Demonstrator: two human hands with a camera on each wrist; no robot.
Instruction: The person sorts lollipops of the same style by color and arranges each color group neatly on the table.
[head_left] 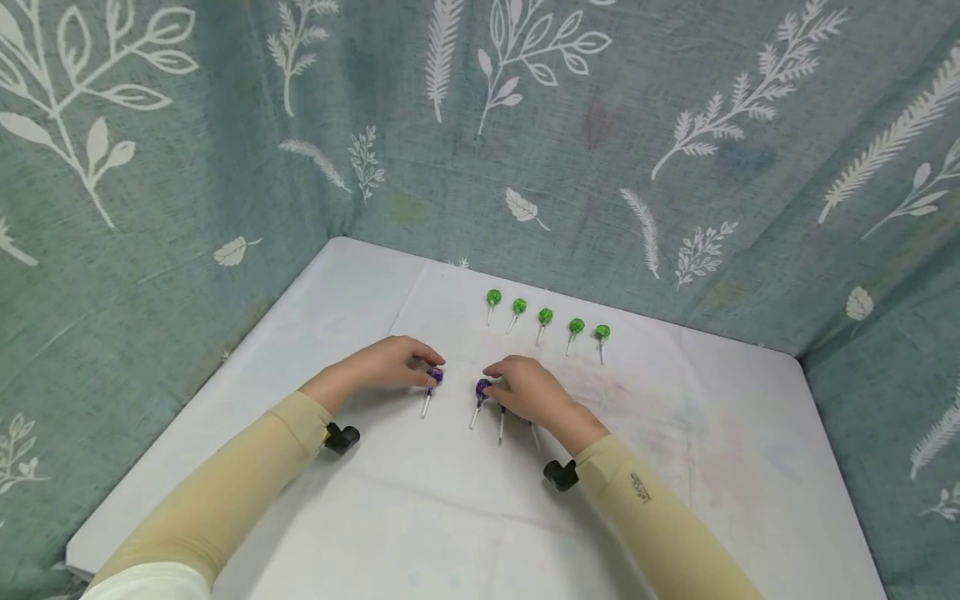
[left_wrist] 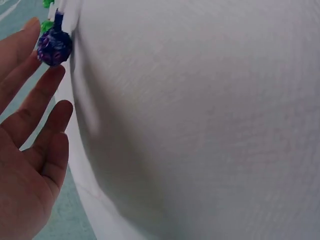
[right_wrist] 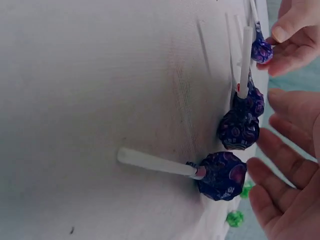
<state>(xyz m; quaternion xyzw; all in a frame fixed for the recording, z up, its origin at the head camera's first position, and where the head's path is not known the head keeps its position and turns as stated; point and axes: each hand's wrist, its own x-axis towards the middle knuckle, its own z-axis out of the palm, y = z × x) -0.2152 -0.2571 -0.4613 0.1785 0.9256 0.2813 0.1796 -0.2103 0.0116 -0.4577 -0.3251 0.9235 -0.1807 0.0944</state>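
My left hand (head_left: 386, 364) pinches a purple-wrapped lollipop (head_left: 435, 377) by its round head, thumb and fingers on either side. Its white stick points toward me on the table. To the right, my right hand (head_left: 528, 387) hovers low with relaxed, spread fingers, thumb tip right at another purple lollipop (head_left: 482, 388). Under that hand lie two more purple lollipops, their heads hidden in the head view. The right wrist view shows them as a nearer lollipop (right_wrist: 222, 176) and a middle lollipop (right_wrist: 239, 129), beside the fingertips.
Several green lollipops lie in a slanting row farther back, from a left one (head_left: 493, 297) to a right one (head_left: 602, 332), sticks toward me. A white cloth covers the table (head_left: 420, 500). Leaf-patterned curtains (head_left: 525, 167) enclose its back and sides.
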